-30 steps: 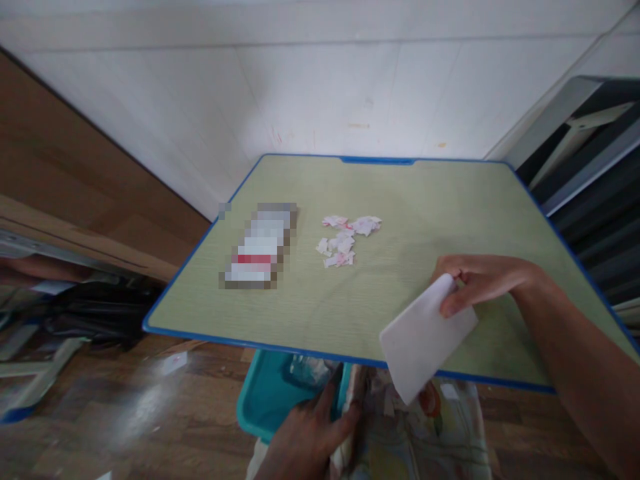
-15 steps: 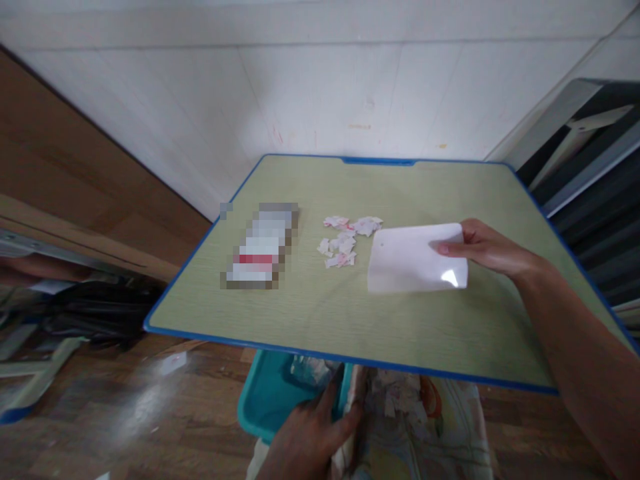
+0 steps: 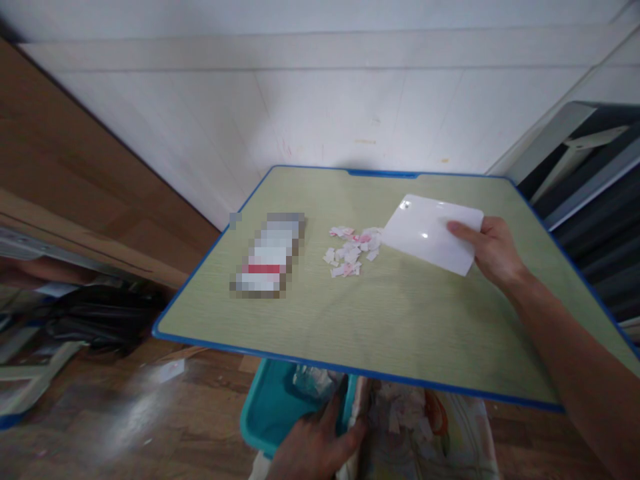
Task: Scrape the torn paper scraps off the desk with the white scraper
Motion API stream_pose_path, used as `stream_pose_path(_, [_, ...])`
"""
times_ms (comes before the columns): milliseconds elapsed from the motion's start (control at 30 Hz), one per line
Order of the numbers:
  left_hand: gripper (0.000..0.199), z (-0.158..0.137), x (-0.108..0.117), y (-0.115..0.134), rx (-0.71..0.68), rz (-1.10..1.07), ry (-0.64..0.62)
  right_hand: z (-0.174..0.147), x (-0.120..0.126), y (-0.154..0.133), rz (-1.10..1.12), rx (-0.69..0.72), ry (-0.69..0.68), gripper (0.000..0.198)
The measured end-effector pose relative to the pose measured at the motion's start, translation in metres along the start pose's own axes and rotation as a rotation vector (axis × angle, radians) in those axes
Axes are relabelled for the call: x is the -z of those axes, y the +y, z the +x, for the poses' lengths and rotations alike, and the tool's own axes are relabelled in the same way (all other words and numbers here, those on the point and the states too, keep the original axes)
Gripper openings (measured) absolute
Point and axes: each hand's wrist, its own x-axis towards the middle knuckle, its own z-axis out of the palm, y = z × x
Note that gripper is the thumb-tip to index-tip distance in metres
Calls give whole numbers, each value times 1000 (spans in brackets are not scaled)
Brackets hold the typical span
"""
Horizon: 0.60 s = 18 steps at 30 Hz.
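Note:
My right hand (image 3: 493, 250) pinches the right end of a thin, glossy white plastic sheet (image 3: 430, 230), thumb on top. The sheet is tilted above the table, and its left corner is by a loose pile of torn paper scraps (image 3: 350, 250), white with pink marks. Below the table's front edge, my left hand (image 3: 317, 437) grips the right rim of a teal plastic basin (image 3: 273, 400), fingers over the inside and thumb on the outer side. Crumpled clear or silvery wrap (image 3: 315, 381) lies in the basin.
The green table (image 3: 400, 333) has a blue edge and stands against a white wall. A pixelated object (image 3: 267, 257) lies at its left. More paper scraps (image 3: 400, 403) lie on patterned cloth (image 3: 465, 427) below. A black bag (image 3: 110, 317) is on the floor at left.
My right hand has raised and turned the white plastic sheet, its far left corner now pointing up and away. A few scraps have shifted slightly. My left hand stays at the basin.

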Motion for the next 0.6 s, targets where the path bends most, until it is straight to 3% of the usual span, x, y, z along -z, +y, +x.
stream_pose_path(200, [66,2,4,1,18,-6,-82,-6,-4,-13,-150,97,33,27])
stream_pose_path(333, [63,4,10,2,38,37,-135,-18,-16,-33,-316,321,-154,27])
stream_pose_path(433, [59,4,12,3,42,48,-148,-20,-32,-43,-274,451,-300,29])
stream_pose_path(600, [56,5,10,2,23,93,-142,-12,-44,-38,-196,475,-453,30])
